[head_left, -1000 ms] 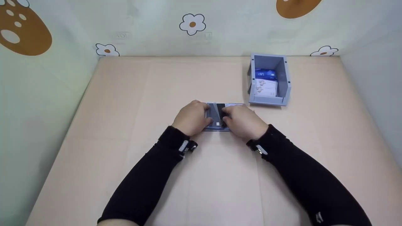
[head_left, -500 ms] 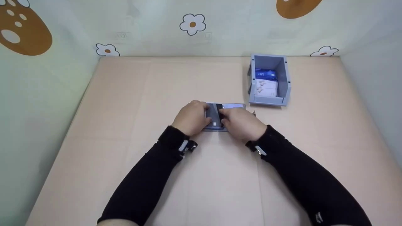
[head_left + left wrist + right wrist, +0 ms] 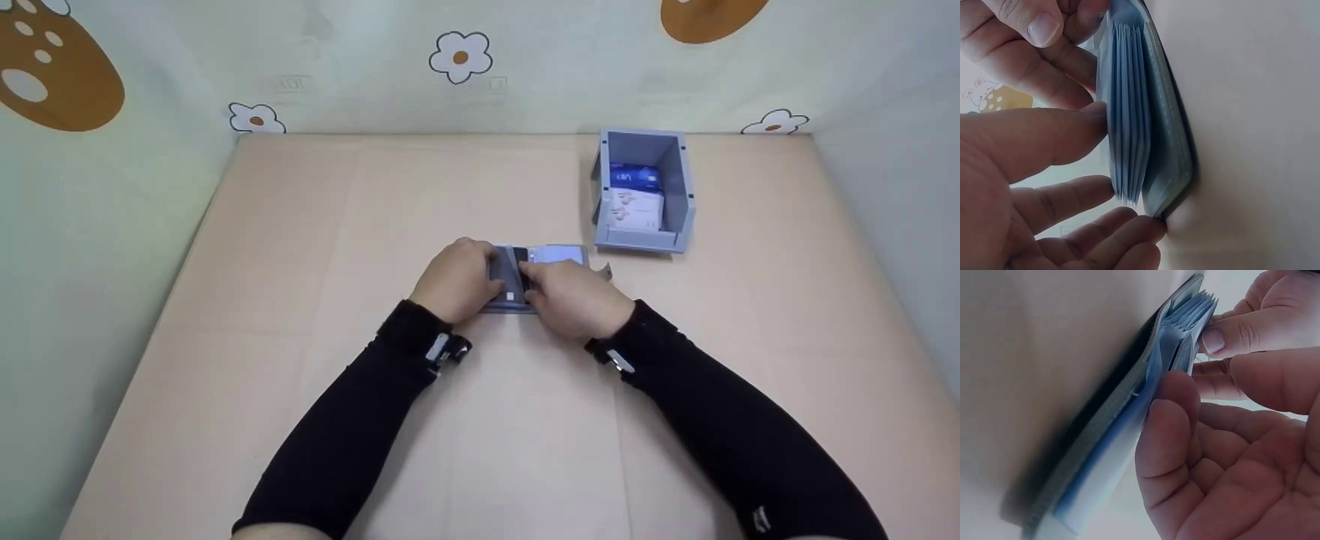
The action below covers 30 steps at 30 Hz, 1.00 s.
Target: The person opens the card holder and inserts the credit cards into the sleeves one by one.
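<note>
An open card holder lies spread on the table, its clear plastic sleeves stacked on the left half. My left hand grips the left edge of these sleeves, with thumb and fingers along them. A dark card with a small white square near its bottom corner sits mostly within the top sleeve. My right hand holds the card's right edge, index finger and thumb at it. Curled fingers of that hand show beside the sleeves in the right wrist view. The right hand covers part of the holder's right half.
A grey bin stands behind and to the right of the hands. In it lie a blue card and a white card. The pale table meets a wall with flower prints at the back.
My right hand has slid left with the dark card, which goes deeper into the sleeve. More of the holder's right half and its strap shows. My left hand stays nearly in place.
</note>
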### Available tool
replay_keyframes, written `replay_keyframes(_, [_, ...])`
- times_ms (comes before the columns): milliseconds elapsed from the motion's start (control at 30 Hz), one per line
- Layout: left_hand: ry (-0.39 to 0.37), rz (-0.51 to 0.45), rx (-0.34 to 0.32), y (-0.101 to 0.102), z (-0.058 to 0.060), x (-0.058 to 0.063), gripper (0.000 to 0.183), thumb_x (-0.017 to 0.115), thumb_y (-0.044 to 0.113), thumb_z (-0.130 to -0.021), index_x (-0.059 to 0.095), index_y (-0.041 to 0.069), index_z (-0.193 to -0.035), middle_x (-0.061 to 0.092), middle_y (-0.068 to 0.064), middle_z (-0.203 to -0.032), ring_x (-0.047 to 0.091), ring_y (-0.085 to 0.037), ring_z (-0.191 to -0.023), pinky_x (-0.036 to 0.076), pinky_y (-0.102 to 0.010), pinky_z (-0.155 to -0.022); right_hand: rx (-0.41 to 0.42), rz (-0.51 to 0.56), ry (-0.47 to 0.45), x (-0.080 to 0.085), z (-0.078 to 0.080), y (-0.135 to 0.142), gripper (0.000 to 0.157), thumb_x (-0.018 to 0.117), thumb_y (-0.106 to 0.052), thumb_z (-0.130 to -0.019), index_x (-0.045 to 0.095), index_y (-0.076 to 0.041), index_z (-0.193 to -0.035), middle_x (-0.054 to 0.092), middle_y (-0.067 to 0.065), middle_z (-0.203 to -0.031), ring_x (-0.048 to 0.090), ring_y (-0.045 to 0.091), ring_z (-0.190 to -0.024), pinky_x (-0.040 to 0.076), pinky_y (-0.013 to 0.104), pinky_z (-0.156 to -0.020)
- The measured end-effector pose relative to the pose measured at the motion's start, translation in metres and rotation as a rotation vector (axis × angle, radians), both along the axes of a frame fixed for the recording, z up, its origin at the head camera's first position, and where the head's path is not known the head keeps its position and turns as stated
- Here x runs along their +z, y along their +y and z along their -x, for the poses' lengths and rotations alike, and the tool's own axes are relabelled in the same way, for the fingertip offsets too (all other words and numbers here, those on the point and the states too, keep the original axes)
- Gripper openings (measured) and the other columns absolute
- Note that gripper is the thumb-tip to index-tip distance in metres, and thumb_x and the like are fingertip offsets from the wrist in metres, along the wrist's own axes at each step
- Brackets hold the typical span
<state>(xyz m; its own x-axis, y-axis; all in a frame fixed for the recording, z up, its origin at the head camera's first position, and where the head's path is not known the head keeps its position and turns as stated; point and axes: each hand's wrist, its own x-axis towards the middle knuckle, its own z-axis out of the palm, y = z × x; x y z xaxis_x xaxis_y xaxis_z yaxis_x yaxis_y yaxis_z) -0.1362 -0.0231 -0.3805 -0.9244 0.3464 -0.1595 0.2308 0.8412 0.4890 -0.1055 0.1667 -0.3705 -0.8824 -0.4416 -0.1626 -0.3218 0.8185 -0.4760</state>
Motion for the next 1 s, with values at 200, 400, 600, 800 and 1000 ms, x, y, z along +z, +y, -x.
replay_keyframes(200, [-0.031,-0.054,0.024,-0.0013,0.0020,-0.0006,0.048,0.078,0.022,-0.094,0.067,0.003,-0.137,0.068,-0.017,-0.132,0.064,-0.027,-0.119,0.051,-0.042,-0.107,0.018,-0.018,0.007,-0.0003,-0.0012,0.0010,0.045,0.061,-0.017,-0.104,0.059,-0.003,-0.147,0.075,0.019,-0.123,0.073,0.032,-0.113,0.058,0.050,-0.098])
replay_keyframes(400, [-0.080,-0.122,0.064,-0.0025,0.0045,-0.0005,0.049,0.079,0.020,-0.092,0.066,0.004,-0.137,0.066,-0.017,-0.137,0.062,-0.026,-0.120,0.050,-0.042,-0.109,0.014,-0.037,-0.001,-0.0007,-0.0026,0.0005,0.051,0.061,-0.019,-0.104,0.054,-0.002,-0.152,0.074,0.020,-0.126,0.073,0.033,-0.112,0.059,0.051,-0.096])
replay_keyframes(600, [-0.114,-0.159,0.118,-0.0024,0.0071,-0.0005,0.052,0.080,0.021,-0.092,0.064,0.008,-0.140,0.061,-0.016,-0.141,0.061,-0.026,-0.123,0.048,-0.043,-0.112,-0.004,-0.040,-0.031,-0.0004,-0.0032,-0.0001,0.059,0.062,-0.021,-0.104,0.046,-0.008,-0.159,0.072,0.020,-0.130,0.072,0.035,-0.116,0.058,0.052,-0.099])
replay_keyframes(800, [-0.132,-0.199,0.153,-0.0034,0.0093,0.0012,0.059,0.080,0.022,-0.091,0.059,0.009,-0.145,0.057,-0.018,-0.145,0.059,-0.027,-0.128,0.047,-0.043,-0.115,0.010,-0.043,-0.040,-0.0006,-0.0023,0.0014,0.060,0.061,-0.021,-0.105,0.043,-0.008,-0.161,0.070,0.022,-0.135,0.071,0.034,-0.117,0.057,0.052,-0.101])
replay_keyframes(1000, [-0.155,-0.289,0.191,-0.0051,0.0095,0.0039,0.060,0.080,0.021,-0.093,0.057,0.012,-0.147,0.056,-0.017,-0.151,0.058,-0.027,-0.134,0.047,-0.042,-0.115,0.033,-0.030,-0.039,0.0006,-0.0025,0.0026,0.057,0.058,-0.018,-0.104,0.046,-0.009,-0.159,0.069,0.022,-0.136,0.070,0.029,-0.109,0.057,0.050,-0.099])
